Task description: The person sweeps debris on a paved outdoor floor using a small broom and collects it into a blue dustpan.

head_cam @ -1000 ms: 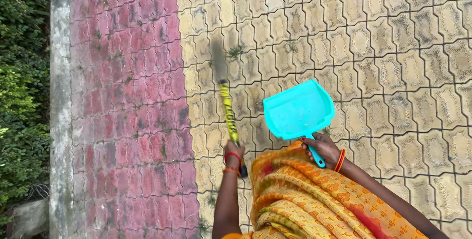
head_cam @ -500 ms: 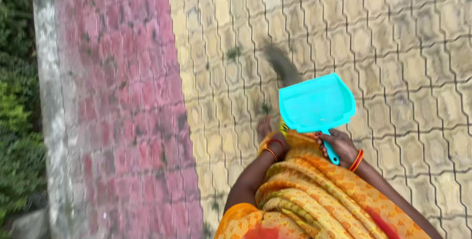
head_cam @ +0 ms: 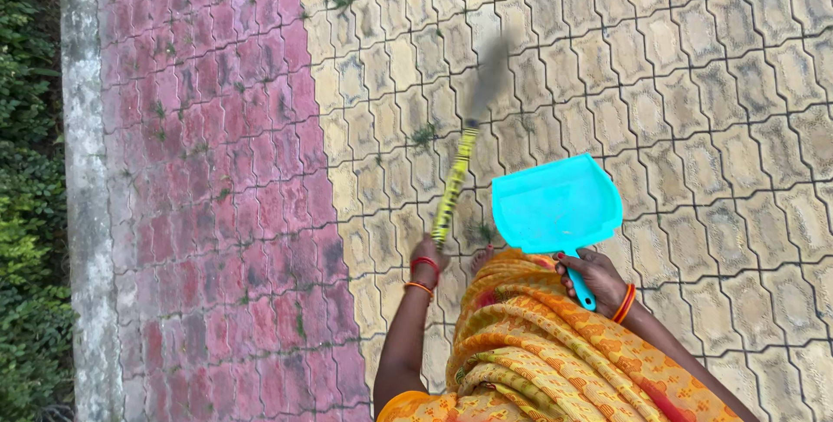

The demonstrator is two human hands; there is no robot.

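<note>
- Broom with yellow-and-black striped handle and blurred grey bristles [head_cam: 458, 181] has swung back out in front; half a second ago it was tucked behind the turquoise plastic dustpan [head_cam: 555, 205].
- Left hand [head_cam: 428, 257] fingers closed round the handle end; bristles over the tan interlocking pavers [head_cam: 694, 84].
- Right hand [head_cam: 594, 276] grips the dustpan handle, pan held above ground.
- Bare foot [head_cam: 482, 258] just beside the broom; orange patterned sari [head_cam: 538, 353] below.
- Red paver strip [head_cam: 217, 170], grey kerb [head_cam: 82, 170], hedge [head_cam: 26, 214] to the left; weeds in joints.

broom [head_cam: 464, 157] swung back out left of dustpan [head_cam: 555, 205] — bristles forward.

Outdoor paved yard: interlocking pavers [head_cam: 694, 84], kerb [head_cam: 82, 214], greenery [head_cam: 30, 214].
</note>
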